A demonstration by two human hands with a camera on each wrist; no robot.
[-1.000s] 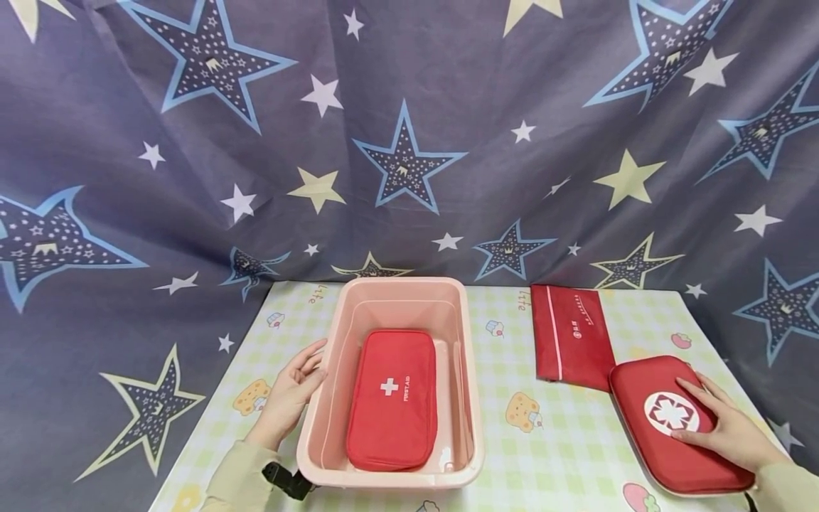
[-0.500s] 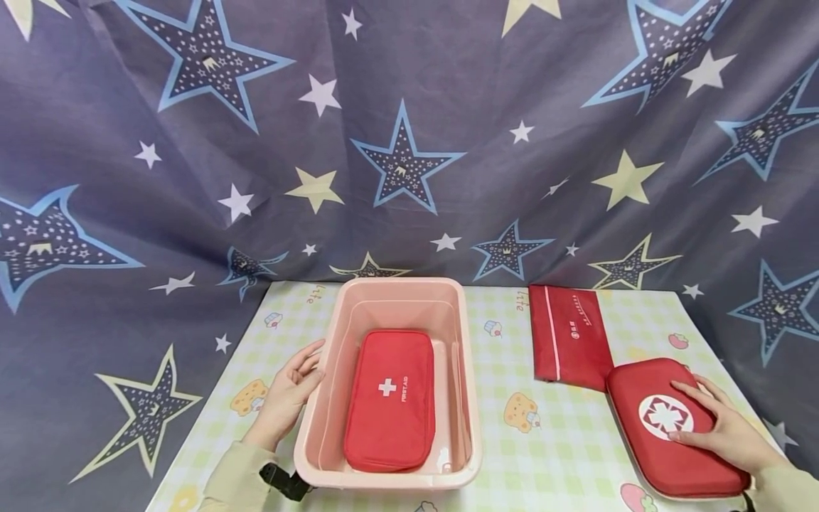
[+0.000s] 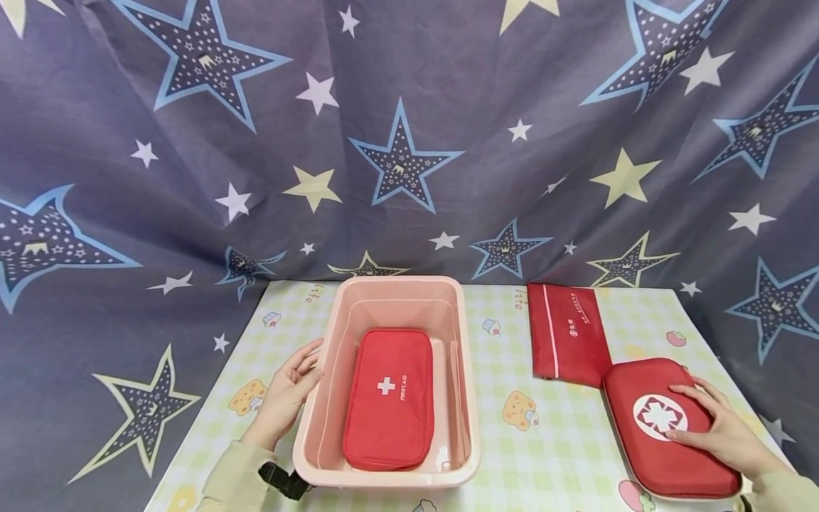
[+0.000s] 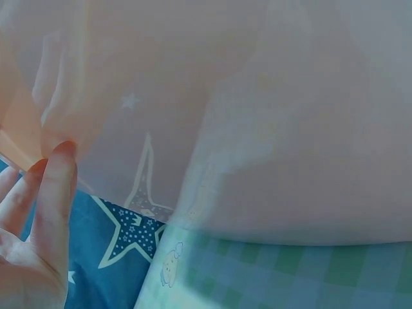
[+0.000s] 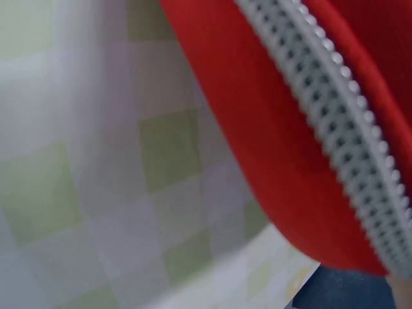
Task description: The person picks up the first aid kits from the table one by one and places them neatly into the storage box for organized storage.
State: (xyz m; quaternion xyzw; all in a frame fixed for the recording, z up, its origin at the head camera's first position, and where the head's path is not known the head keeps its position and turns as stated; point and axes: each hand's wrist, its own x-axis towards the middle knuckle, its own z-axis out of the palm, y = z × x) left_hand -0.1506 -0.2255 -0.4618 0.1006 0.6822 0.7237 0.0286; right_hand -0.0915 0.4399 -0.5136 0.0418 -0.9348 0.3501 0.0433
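A pink plastic bin (image 3: pixel 470 427) stands at the table's middle, with a soft red first-aid pouch (image 3: pixel 388 402) lying flat inside it. My left hand (image 3: pixel 286 387) is at the bin's left side; its fingertips touch the outer wall near the rim, fingers fairly straight. In the left wrist view the bin wall (image 4: pixel 290 129) fills most of the picture. On the right, my right hand (image 3: pixel 729 430) holds a hard red first-aid case (image 3: pixel 668 466) from its right side, thumb over the white emblem. Its zipper (image 5: pixel 328 122) shows close up in the right wrist view.
Behind the case lies a flat dark-red pouch (image 3: pixel 569 334), touching or just overlapped by the case's far-left corner. A green checked cloth (image 3: pixel 544 455) covers the table. A star-patterned curtain (image 3: pixel 409 235) hangs behind and along both sides.
The hard red case and my right hand have shifted slightly left. My left hand keeps its place at the bin. The whole view has drifted a little with the head.
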